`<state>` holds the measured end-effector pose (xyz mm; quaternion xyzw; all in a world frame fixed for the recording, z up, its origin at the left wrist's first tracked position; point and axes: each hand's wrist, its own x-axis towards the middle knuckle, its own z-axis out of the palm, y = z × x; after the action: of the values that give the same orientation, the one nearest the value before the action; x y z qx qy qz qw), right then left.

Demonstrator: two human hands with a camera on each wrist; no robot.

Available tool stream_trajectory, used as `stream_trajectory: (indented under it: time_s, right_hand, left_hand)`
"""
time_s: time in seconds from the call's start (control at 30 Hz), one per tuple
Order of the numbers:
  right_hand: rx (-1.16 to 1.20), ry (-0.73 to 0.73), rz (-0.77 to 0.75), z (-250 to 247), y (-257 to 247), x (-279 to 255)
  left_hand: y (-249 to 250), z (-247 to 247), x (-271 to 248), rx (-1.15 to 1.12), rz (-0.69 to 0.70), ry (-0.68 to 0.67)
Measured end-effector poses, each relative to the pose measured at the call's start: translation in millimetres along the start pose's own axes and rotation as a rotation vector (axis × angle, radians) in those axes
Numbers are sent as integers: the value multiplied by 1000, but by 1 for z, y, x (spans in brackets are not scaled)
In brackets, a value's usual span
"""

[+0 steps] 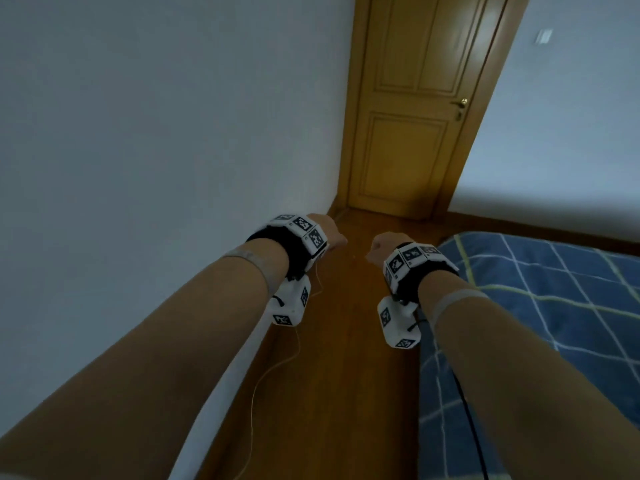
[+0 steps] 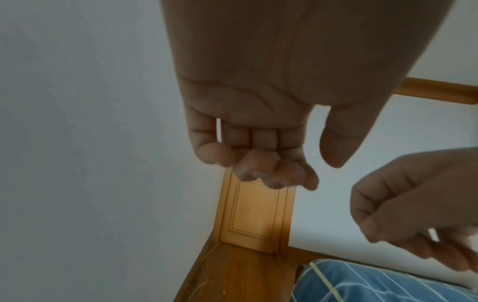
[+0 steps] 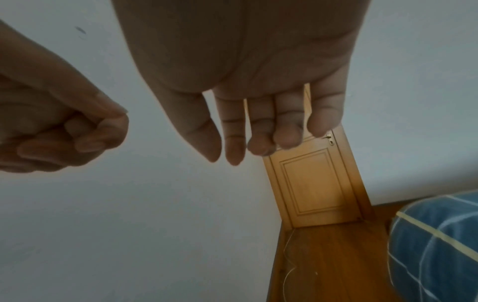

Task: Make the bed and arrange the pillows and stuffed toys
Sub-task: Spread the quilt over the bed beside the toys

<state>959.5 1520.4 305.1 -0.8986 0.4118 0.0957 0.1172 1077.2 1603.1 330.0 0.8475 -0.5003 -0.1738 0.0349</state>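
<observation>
The bed [image 1: 540,306], under a blue checked cover with white and yellow lines, fills the lower right of the head view; its rounded corner [image 3: 434,241] shows in the right wrist view. No pillows or stuffed toys are in sight. Both my arms reach forward over the strip of floor beside the bed. My left hand [image 1: 330,233] hangs in the air near the wall, fingers [image 2: 253,167] loosely curled and holding nothing. Level with it, my right hand [image 1: 381,245] hovers just left of the bed's corner, its fingers [image 3: 261,143] relaxed and empty.
A closed wooden door [image 1: 412,109] stands ahead at the end of a narrow wooden floor strip [image 1: 332,375]. A white wall [image 1: 138,133] runs along the left. A thin pale cable [image 1: 270,372] trails across the floor from my left wrist.
</observation>
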Motion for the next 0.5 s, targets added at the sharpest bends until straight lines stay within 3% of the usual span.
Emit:
stream_trajectory:
  time_s: [0.27, 0.5]
  right_hand:
    - [-3, 7, 103, -73, 23, 200]
    - [44, 19, 155, -136, 83, 402]
  left_hand:
    - [-9, -58, 228, 39, 51, 24]
    - [31, -103, 444, 62, 121, -28]
